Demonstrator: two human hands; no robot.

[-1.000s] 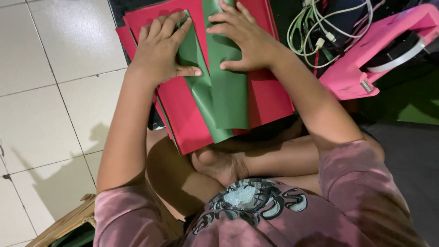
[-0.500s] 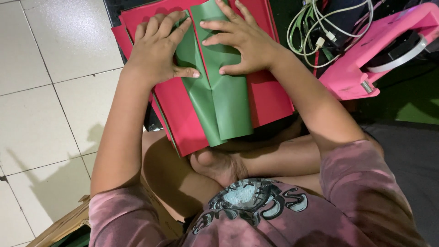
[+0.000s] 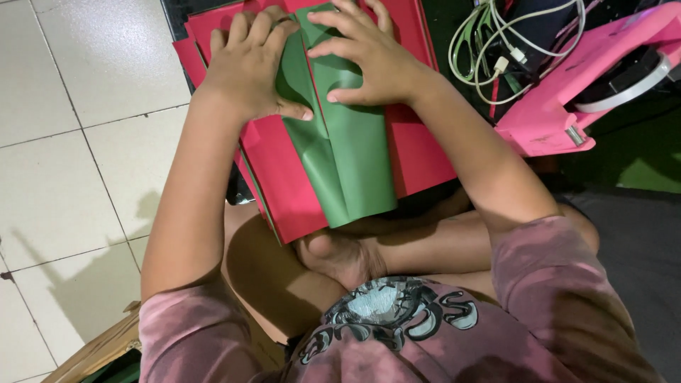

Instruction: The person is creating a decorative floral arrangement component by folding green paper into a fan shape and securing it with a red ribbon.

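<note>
Faded pink fabric of a printed shirt [image 3: 397, 340] fills the near edge, with crossed bare legs and one foot [image 3: 340, 255] just beyond it. Above the lap, one green paper sheet [image 3: 347, 156] is laid on a stack of red sheets [image 3: 284, 184]; at least three red edges are counted at the left, though the exact number cannot be told. The green sheet is judged light, thin and limp: it bows and creases down its middle, so it is likely to crumple or tear if pinched hard, and its smooth face may slide on the red paper beneath. It is best held by flat pressure near the fold, or lifted by a free edge.

Two hands are seen. The left hand [image 3: 245, 67] is curled loosely over the sheet's left flap, thumb pressed flat on the green. The right hand [image 3: 372, 60] is spread open, fingers splayed and pressing down on the right flap; nothing is gripped in it.

Farther right, one pink plastic device [image 3: 567, 99] and a bundle of pale cables [image 3: 489, 42] are seen. White floor tiles [image 3: 78, 156] lie to the left.
</note>
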